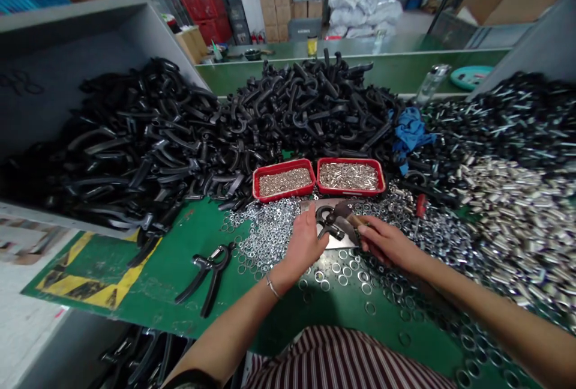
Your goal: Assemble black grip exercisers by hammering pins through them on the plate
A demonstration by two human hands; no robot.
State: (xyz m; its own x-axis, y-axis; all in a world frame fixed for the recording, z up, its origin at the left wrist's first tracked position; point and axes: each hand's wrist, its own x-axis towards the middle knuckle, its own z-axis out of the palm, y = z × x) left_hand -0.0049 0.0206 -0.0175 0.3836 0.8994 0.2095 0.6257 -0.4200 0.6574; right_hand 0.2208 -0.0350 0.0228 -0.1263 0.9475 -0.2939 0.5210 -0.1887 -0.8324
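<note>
Over a metal plate (pixel 336 245), the right hand (pixel 383 242) closes round a hammer (pixel 345 215); the left hand (pixel 305 244), fingers half-spread, touches a black handle (pixel 333 231). Leftward, green tabletop (pixel 157 278) reaches its striped edge (pixel 108 298).

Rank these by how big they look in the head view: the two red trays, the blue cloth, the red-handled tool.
1. Left red tray and right red tray: too alike to rank.
2. Blue cloth.
3. Red-handled tool, smallest.

Black curved part (pixel 323 213) lying on a flat metal plate (pixel 336 244), dark-headed hammer (pixel 345 214) slanting just beside it, tan-handled
</note>
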